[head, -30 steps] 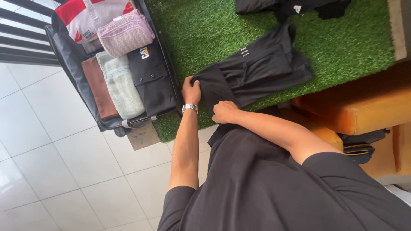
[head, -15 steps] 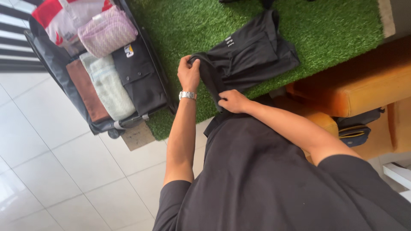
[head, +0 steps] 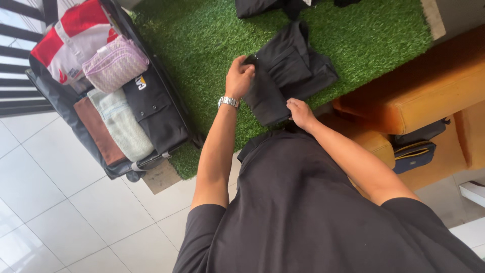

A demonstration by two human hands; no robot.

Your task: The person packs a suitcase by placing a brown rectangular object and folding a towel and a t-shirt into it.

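1. Nearest the camera: the wearer's own black T-shirt (head: 323,212) fills the lower frame and hides whatever lies under the torso. Both bare forearms reach out over it.
2. Right hand (head: 301,112): fingers closed on the near edge of the folded black garment (head: 285,78); the fingertips are tucked under the cloth and not visible.
3. Left hand (head: 239,77), with a metal wristwatch (head: 229,102) on its wrist: curled tight on the garment's left corner, pinching the fold. The garment's printed side is turned in.
4. The garment lies on the green artificial-grass mat (head: 202,45), partly folded, with its near end lifted by the two hands. Open grass shows to its left, between it and the suitcase, and to its right as far as the mat's edge.
5. Right of the mat: an orange cushioned seat (head: 434,96), close to the garment's right side. A dark bag with yellow trim (head: 414,154) is wedged below it, mostly hidden.
6. Left: an open suitcase (head: 76,126), straddling the mat's edge and the white tile floor (head: 60,212). It is packed with a brown, a pale and a black folded piece, a pink woven pouch (head: 115,63) and a red-and-white garment (head: 68,38).
7. Far edge: another dark garment pile (head: 262,6), cut off by the frame top; its kind cannot be told.
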